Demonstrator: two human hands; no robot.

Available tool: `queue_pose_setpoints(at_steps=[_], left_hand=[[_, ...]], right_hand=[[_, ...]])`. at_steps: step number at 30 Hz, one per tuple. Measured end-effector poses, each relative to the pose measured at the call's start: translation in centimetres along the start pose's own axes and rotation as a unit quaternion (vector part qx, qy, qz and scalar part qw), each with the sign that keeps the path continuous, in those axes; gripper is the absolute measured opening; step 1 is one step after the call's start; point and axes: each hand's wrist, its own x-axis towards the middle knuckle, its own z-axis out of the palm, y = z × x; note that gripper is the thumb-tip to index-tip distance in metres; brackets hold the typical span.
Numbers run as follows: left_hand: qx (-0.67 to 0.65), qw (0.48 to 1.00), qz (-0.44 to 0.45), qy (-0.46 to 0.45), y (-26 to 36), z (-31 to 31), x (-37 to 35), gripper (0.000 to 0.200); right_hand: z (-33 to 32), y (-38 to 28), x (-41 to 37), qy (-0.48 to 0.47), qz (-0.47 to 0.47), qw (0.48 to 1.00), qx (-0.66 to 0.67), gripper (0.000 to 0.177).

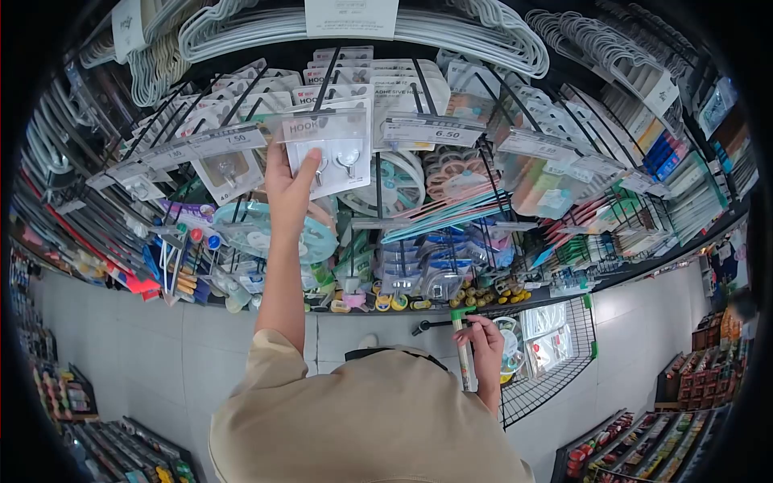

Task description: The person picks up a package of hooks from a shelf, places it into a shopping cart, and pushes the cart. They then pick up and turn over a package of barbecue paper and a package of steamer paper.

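Observation:
My left hand [291,179] reaches up to the rack and pinches the lower left part of a white hook package [342,165], its thumb on the front. Two round metal hooks show in that package, behind a clear price-label strip at its top. Down by the cart, my right hand [483,344] is closed around a slim, upright package [465,358] with a green top. Other hook packs [229,173] hang left of my left hand, and adhesive hook packs [407,97] hang to its right.
White hangers [362,40] line the top of the rack. A black wire cart [535,398] holding flat packs [551,350] stands at the lower right. Colourful goods hang below the price strips. More shelves [129,451] stand at the lower left, others [636,443] at the lower right.

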Motion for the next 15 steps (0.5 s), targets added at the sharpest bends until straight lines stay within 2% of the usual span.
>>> queue_pose_setpoints(at_steps=[9, 15], left_hand=[[0.018, 0.999, 0.027, 0.007, -0.5, 0.2, -0.2, 0.049], [0.049, 0.997, 0.049, 0.042, -1.3, -0.1, -0.8, 0.061]], right_hand=[[-0.5, -0.3, -0.1, -0.004, -0.007, 1.0, 0.029, 0.025], [-0.9, -0.6, -0.4, -0.008, -0.002, 0.999, 0.033, 0.024]])
